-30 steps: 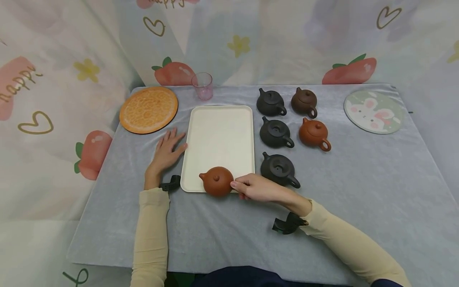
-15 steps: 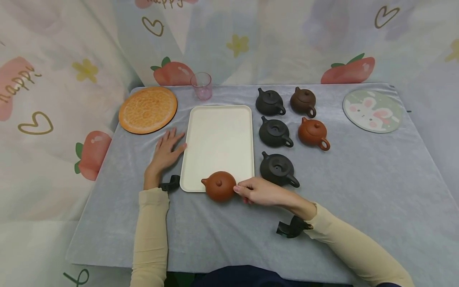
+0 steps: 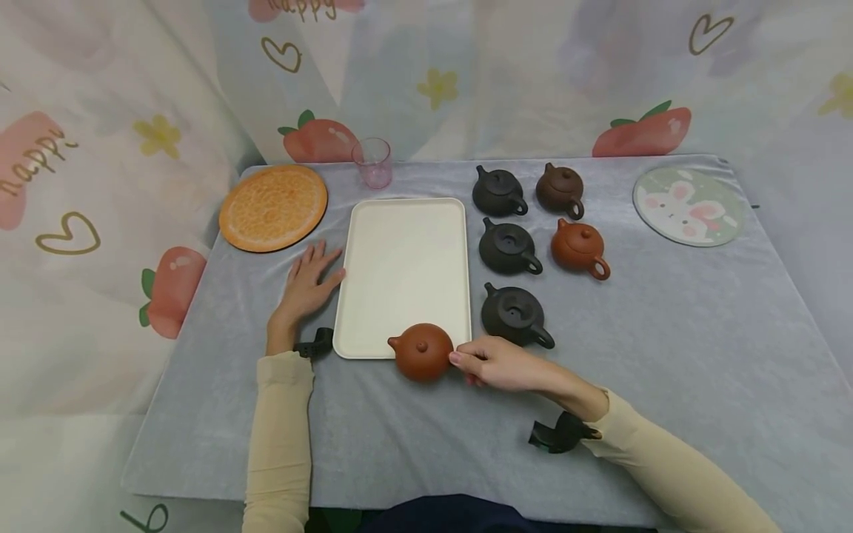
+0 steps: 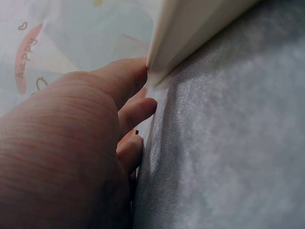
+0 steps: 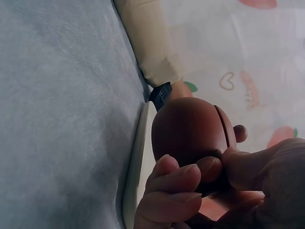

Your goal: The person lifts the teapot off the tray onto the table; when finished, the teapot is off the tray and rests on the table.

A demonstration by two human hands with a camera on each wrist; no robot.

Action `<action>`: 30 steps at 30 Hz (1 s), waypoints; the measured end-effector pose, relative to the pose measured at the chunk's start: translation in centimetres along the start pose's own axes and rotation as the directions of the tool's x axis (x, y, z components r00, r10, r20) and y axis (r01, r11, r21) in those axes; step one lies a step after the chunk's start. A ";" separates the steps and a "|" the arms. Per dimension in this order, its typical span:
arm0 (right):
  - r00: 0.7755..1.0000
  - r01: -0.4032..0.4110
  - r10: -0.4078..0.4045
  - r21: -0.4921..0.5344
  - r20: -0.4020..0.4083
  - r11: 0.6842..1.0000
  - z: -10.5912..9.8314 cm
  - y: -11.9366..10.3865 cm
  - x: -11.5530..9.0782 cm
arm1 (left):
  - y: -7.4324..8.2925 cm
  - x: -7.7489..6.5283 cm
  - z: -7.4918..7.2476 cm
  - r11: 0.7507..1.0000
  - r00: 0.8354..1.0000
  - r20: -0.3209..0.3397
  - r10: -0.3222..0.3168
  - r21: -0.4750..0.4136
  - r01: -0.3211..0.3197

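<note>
My right hand (image 3: 503, 363) pinches a reddish-brown teapot (image 3: 423, 354) by its handle, which the fingers mostly hide. The teapot overlaps the front edge of a cream tray (image 3: 400, 270), its spout towards the left. In the right wrist view the teapot (image 5: 188, 129) appears held off the cloth, its lid knob showing. On the tray's left side lies my left hand (image 3: 309, 285), fingers spread on the cloth. Its thumb touches the tray edge, as the left wrist view of the hand (image 4: 81, 114) shows.
Right of the tray stand black teapots (image 3: 512, 314), a dark brown teapot (image 3: 560, 189) and an orange-brown teapot (image 3: 578, 246). A pink glass (image 3: 375, 166) and an orange round mat (image 3: 273, 209) are at the back left, a rabbit-print mat (image 3: 686, 207) at the back right.
Gripped by its handle, the reddish-brown teapot has shifted right and nearer the person, together with the right hand. The left hand stays beside the tray.
</note>
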State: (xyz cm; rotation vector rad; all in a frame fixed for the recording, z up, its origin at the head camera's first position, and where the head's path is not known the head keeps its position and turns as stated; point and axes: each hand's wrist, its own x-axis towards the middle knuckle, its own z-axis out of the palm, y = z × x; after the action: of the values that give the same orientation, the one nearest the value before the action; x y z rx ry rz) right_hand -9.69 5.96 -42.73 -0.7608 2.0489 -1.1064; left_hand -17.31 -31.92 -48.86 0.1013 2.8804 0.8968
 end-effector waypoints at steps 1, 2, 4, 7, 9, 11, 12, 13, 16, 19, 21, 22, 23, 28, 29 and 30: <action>1.000 0.003 -0.003 0.002 -0.003 1.000 0.0 0.1 -0.1 | 0.0 0.0 -0.1 1.000 1.000 0.000 0.000 -0.002 0.000; 1.000 0.005 -0.005 0.002 -0.006 1.000 -0.1 0.1 -0.2 | 0.1 -0.1 -0.1 1.000 1.000 0.000 0.002 -0.005 -0.002; 1.000 0.008 -0.008 -0.002 -0.012 1.000 -0.1 0.3 -0.5 | 0.2 -0.1 -0.2 1.000 1.000 -0.002 0.007 -0.012 -0.007; 1.000 0.003 -0.003 -0.002 -0.014 1.000 -0.1 0.4 -0.9 | 0.2 -0.3 -0.2 1.000 1.000 0.000 0.011 -0.018 -0.011; 1.000 0.002 -0.002 -0.003 -0.014 1.000 -0.1 0.6 -1.2 | 0.2 -0.3 -0.1 1.000 1.000 0.005 0.007 -0.019 -0.007; 1.000 0.004 -0.004 0.001 -0.014 1.000 -0.1 0.7 -1.5 | 0.2 -0.4 -0.1 1.000 1.000 0.009 0.004 -0.021 -0.004; 1.000 0.005 -0.005 0.002 -0.015 1.000 -0.1 0.7 -1.7 | 0.2 -0.4 -0.1 1.000 1.000 0.010 0.004 -0.024 -0.004; 1.000 0.007 -0.007 0.002 -0.018 1.000 -0.1 0.8 -1.8 | 0.2 -0.3 -0.1 1.000 1.000 0.009 0.005 -0.026 -0.004; 1.000 0.012 -0.012 0.008 -0.024 1.000 -0.2 1.0 -2.3 | 0.2 -0.3 -0.1 1.000 1.000 0.007 0.005 -0.028 -0.005; 1.000 0.004 -0.004 0.021 -0.024 1.000 -0.2 1.2 -2.8 | 0.2 -0.2 0.0 1.000 1.000 0.009 0.001 -0.026 -0.001; 1.000 -0.002 0.003 0.034 -0.023 0.999 -0.1 1.3 -3.1 | 0.1 -0.2 -0.1 1.000 1.000 0.010 -0.001 -0.024 0.002; 1.000 -0.004 0.005 0.035 -0.025 0.999 -0.1 1.3 -3.3 | 0.1 -0.2 -0.1 1.000 1.000 0.012 -0.003 -0.023 0.003; 1.000 -0.006 0.007 0.034 -0.027 0.999 -0.1 1.4 -3.4 | 0.1 -0.2 -0.1 1.000 1.000 0.012 -0.002 -0.024 0.002; 0.999 0.010 -0.009 0.031 -0.044 0.999 0.1 1.8 -4.1 | 0.1 -0.2 -0.1 1.000 1.000 0.017 -0.001 -0.020 0.001; 0.999 0.012 -0.010 0.033 -0.046 0.999 0.1 1.9 -4.2 | 0.2 -0.3 -0.1 1.000 1.000 0.016 -0.001 -0.021 0.001; 0.999 0.014 -0.012 0.036 -0.049 0.999 0.1 1.9 -4.3 | 0.2 -0.3 -0.2 1.000 1.000 0.014 -0.002 -0.019 0.002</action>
State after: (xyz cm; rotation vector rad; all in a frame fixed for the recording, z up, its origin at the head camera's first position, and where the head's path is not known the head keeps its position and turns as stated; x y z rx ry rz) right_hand -7.37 10.07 -43.19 -0.7366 2.0613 -1.1773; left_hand -17.05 -31.91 -48.61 0.1029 2.8575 0.9194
